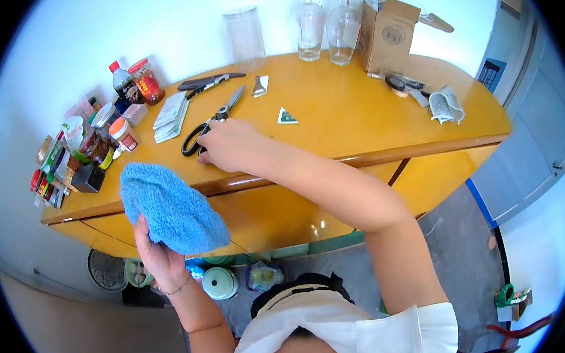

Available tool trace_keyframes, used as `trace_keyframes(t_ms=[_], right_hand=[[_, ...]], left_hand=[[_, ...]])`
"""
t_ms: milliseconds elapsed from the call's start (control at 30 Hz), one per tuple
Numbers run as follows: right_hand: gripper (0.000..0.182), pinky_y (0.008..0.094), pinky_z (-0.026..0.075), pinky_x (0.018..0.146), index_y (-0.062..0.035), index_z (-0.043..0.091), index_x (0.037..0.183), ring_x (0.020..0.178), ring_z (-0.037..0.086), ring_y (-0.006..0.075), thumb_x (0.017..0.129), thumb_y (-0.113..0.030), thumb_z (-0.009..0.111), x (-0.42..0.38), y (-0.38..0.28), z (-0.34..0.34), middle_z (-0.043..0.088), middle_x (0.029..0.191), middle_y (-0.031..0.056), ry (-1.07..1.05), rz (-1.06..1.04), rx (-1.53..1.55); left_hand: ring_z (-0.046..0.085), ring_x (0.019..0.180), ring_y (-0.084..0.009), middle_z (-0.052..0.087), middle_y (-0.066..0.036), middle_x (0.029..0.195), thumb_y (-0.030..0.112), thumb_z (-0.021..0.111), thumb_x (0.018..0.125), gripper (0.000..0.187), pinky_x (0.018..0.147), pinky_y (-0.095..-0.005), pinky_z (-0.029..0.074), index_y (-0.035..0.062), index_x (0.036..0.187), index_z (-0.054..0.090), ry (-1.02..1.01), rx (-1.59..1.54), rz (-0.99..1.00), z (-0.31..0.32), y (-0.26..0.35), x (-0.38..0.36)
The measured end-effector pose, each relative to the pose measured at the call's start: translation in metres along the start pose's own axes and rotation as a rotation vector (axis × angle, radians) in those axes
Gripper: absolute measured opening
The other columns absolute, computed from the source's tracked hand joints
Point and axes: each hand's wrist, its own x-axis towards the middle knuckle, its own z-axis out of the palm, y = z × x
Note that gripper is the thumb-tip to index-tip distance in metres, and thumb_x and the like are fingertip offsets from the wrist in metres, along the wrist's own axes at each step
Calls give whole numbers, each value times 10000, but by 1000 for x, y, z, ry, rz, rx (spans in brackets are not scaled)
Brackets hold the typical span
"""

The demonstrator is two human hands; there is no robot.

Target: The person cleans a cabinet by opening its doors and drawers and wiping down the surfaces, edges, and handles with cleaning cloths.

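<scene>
A fluffy blue cloth (pixel 172 211) is held up in my left hand (pixel 162 262), in front of the table's near edge. The thumb presses on it and the other fingers are mostly behind it. My right hand (pixel 230 144) reaches across the wooden table, its fingers closed on the black handles of a pair of scissors (pixel 232 102). The blades lie on the tabletop, pointing away from me. Left of the scissors lies a stack of folded papers (pixel 172 117). Behind them rests a dark folding knife or saw (pixel 210 82). A small green-and-white triangular packet (pixel 286 116) lies to the right.
Jars and bottles (pixel 95 138) crowd the table's left end. At the back stand a clear container (pixel 244 38), two glass bottles (pixel 310 28) and a cardboard box (pixel 390 33). A crumpled wrapper (pixel 446 105) lies at the right. Below is a lidded pot (pixel 220 283).
</scene>
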Motion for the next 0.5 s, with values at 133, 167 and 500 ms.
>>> trace_keyframes(t_ms=[133, 167, 500], right_hand=[[363, 372, 446, 769, -120, 588, 1049, 945, 537, 272, 813, -386, 513, 44, 6, 8, 517, 1035, 148, 5, 53, -68], [369, 373, 445, 778, -114, 586, 1045, 945, 539, 279, 816, -393, 507, 48, 9, 11, 506, 1069, 152, 69, 106, -110], [318, 325, 455, 772, -45, 611, 1002, 870, 591, 237, 768, -259, 595, -62, 143, -104, 620, 947, 139, 162, 336, -47]], left_hand=[[483, 1069, -260, 487, -114, 1186, 236, 466, 854, 441, 915, -434, 382, 39, 1237, 371, -32, -44, -43, -3, 1, 4], [482, 1070, -260, 485, -116, 1187, 239, 465, 856, 441, 917, -431, 381, 36, 1237, 371, 4, -32, -48, 0, 1, 5], [527, 991, -209, 527, -118, 1103, 205, 550, 809, 461, 837, -341, 438, -4, 1192, 399, -119, 316, -27, 74, -10, 103]])
